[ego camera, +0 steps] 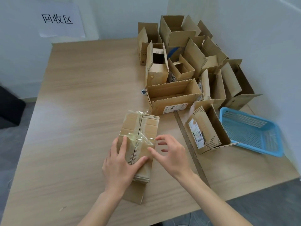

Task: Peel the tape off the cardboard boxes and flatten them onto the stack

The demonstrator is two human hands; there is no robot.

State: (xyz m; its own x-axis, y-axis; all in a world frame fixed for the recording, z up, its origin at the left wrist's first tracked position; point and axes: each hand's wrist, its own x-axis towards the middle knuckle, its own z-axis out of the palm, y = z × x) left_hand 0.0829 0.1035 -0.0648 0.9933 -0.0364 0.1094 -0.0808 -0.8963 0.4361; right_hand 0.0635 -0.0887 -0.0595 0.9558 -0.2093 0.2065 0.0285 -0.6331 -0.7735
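Left hand [121, 162] lies flat on the taped box [138, 144], fingers straight, pressing it to the table [81, 103], probably so it stays put while the tape comes off. Right hand [171, 152] hovers just right of the box's top edge, fingers loosely curled, grasping nothing; thumb and forefinger sit close to the loose clear tape [140, 139], seemingly ready to pinch it. Tape is crumpled and partly lifted across the box's centre seam, just beyond the left fingertips. Taped box sits on top of a flat cardboard piece [135, 193] that shows under the left wrist, likely the start of the stack. Judged step: peeling, not finished; box not yet flattened.

Beyond and to the right of the right hand, a cluster of open boxes [187, 62] waits upright, flaps up. Blue basket [250, 131] sits farther right, past a labelled open box [206, 129]. Paper sign [58, 20] on the wall, far beyond the left hand.
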